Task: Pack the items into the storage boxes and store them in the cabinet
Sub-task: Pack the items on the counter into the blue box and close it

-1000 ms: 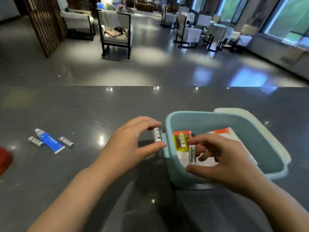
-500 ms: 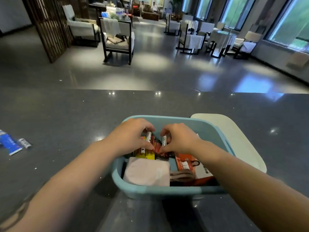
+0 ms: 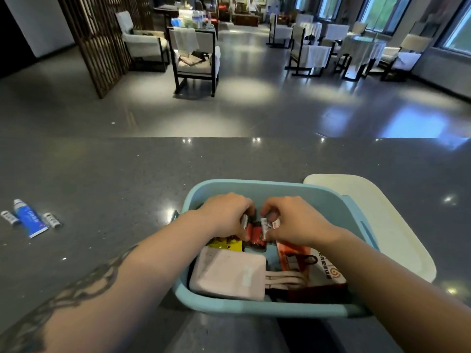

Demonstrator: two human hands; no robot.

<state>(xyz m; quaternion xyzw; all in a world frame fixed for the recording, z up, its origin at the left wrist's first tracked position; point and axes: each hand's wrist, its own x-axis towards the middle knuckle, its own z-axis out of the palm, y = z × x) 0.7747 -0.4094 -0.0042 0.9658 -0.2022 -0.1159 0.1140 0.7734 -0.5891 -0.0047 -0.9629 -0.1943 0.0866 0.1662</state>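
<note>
A light blue storage box (image 3: 254,308) stands on the dark counter in front of me. Both hands are inside it, near its far side. My left hand (image 3: 225,215) pinches a small white battery (image 3: 244,221). My right hand (image 3: 293,221) pinches another white battery (image 3: 264,226). Below them lie a red battery pack (image 3: 256,236), a yellow packet (image 3: 226,244), a pink power bank (image 3: 226,275) with cables and an orange-and-white package (image 3: 316,266). On the counter at far left lies a blue tube (image 3: 28,219) between two more batteries (image 3: 51,219).
The box's cream lid (image 3: 369,220) lies flat on the counter, partly under the box's right side. Beyond the counter's far edge is a lounge floor with chairs, tables and a wooden lattice screen.
Both hands moved from the box's left rim into the box, each still holding its battery, and now sit lower over the red battery pack. The view shifted right and tilted.
</note>
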